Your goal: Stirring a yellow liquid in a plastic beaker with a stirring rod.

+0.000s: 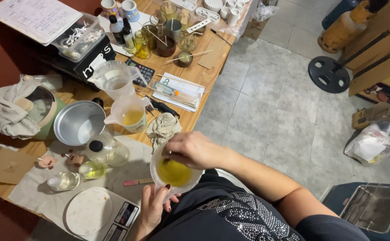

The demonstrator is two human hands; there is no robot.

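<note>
stirring looks like the step in hand: the right hand [194,149] sits over the rim of a clear plastic cup [175,173] holding yellow liquid, low in the middle of the frame. its fingers are curled together and seem to pinch something thin that dips into the liquid at the cup's left edge, though the tool itself is too hidden to name. the left hand [152,206] comes up from below, fingers wrapped around the cup's lower wall with the thumb pressed on the near side, so the cup is held off the table, close to the body.

my guess is the next move calls for keeping the cup level and the grip firm, since the liquid sits fairly high and a tilt could spill it onto the dark clothing beneath.

so the cup lies between the two hands: touching the left fingers from underneath, and just under the right fingers at its top rim.

to the lower left of the frame is a kitchen scale [102,213] with a round white plate. above it, left of centre, stand a small glass bottle [107,150] and a measuring jug [130,115] with more yellow liquid. a crumpled rag [163,128] lies on the wooden table [212,56] just above the right hand.
</note>
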